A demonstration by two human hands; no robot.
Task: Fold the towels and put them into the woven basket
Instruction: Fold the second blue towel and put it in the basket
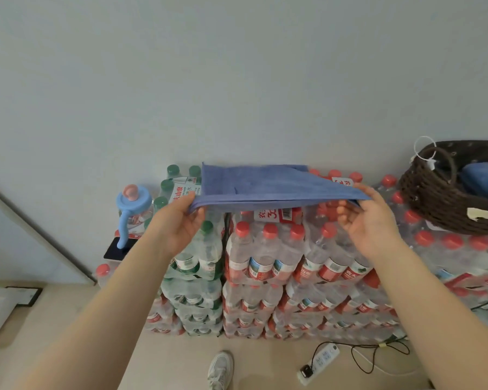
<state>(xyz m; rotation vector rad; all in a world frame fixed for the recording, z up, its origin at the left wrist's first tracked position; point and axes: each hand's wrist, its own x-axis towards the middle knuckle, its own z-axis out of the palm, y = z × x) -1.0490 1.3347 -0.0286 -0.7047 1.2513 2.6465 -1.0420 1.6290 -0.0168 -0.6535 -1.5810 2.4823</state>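
Note:
A blue towel (265,184), folded into a flat layered rectangle, is held level in the air above stacked packs of bottled water. My left hand (181,218) pinches its near left corner. My right hand (369,218) grips its near right corner, thumb on top and fingers underneath. The dark brown woven basket (434,201) sits at the far right on top of the bottle packs, apart from both hands. Inside it lies another blue folded towel (482,178).
Shrink-wrapped bottle packs with red caps (268,249) and green caps (200,249) form a stacked wall against the wall behind. A blue-lidded cup (133,204) and a dark phone (119,249) sit at left. A power strip (319,361) with cables and a shoe (221,370) are on the floor.

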